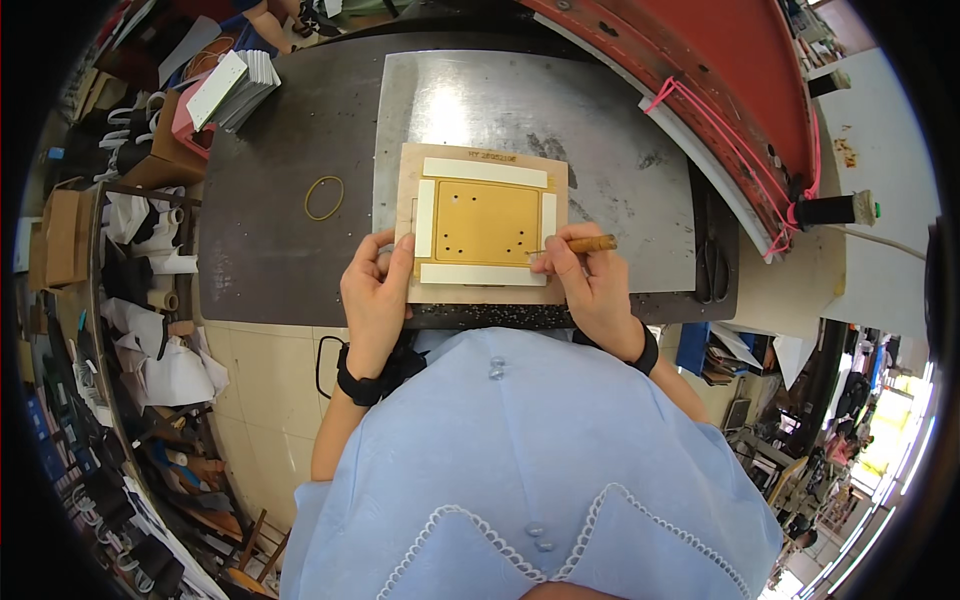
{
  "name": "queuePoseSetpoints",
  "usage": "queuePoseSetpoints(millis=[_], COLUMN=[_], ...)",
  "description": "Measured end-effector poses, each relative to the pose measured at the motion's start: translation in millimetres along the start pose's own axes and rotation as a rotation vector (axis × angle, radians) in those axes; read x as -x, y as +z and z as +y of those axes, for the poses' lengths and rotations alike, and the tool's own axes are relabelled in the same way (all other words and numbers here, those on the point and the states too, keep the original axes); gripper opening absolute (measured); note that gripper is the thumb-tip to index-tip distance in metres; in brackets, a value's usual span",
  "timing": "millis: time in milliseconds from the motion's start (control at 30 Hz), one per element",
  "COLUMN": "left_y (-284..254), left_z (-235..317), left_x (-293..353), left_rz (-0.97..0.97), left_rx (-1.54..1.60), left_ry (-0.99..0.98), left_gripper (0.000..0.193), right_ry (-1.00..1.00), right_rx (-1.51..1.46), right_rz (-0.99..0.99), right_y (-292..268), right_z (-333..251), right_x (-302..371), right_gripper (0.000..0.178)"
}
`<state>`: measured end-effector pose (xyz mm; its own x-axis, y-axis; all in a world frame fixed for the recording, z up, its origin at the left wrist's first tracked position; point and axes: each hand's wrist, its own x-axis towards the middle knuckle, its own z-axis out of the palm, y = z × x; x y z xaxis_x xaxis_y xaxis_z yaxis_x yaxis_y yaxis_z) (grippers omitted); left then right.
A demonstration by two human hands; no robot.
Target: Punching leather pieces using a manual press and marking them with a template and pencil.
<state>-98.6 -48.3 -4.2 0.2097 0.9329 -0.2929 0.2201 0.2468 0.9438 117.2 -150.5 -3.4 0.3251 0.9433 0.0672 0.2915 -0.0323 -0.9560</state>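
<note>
A flat wooden board [410, 170] with a yellow panel [487, 215] set in it lies in front of me at the near edge of a metal plate. Pale strips frame the panel on all its sides, and several small dark holes show in it. My left hand [378, 282] grips the board's left edge, thumb on top. In my right hand [590, 275] is a thin pointed awl with a wooden handle [592, 243]. Its tip points left, over the panel's lower right corner near the dark holes; whether it touches cannot be made out.
Beneath the board is a shiny metal plate [620, 130] on a dark table [270, 250]. A yellow rubber band [324, 198] lies to the left. At the far left stands a stack of pale sheets [238, 90]. A red machine frame [690, 60] with pink cord rises at right, near black scissors [711, 270].
</note>
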Motion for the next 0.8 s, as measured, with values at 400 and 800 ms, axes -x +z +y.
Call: queuePoseSetpoints(millis=[400,800], left_y=[-1,1], left_z=[-3,-5], left_x=[-1,-2], left_rz=[-0.012,0.003], left_rx=[0.022,0.048], left_ry=[-0.004,-0.002], left_gripper=[0.031,0.032], right_ry=[-0.084,-0.159], right_rx=[0.082,0.252], right_rz=[-0.034,-0.076], right_y=[-2,2], right_z=[-5,-17], right_x=[-1,-9], right_gripper=[0.016,0.014])
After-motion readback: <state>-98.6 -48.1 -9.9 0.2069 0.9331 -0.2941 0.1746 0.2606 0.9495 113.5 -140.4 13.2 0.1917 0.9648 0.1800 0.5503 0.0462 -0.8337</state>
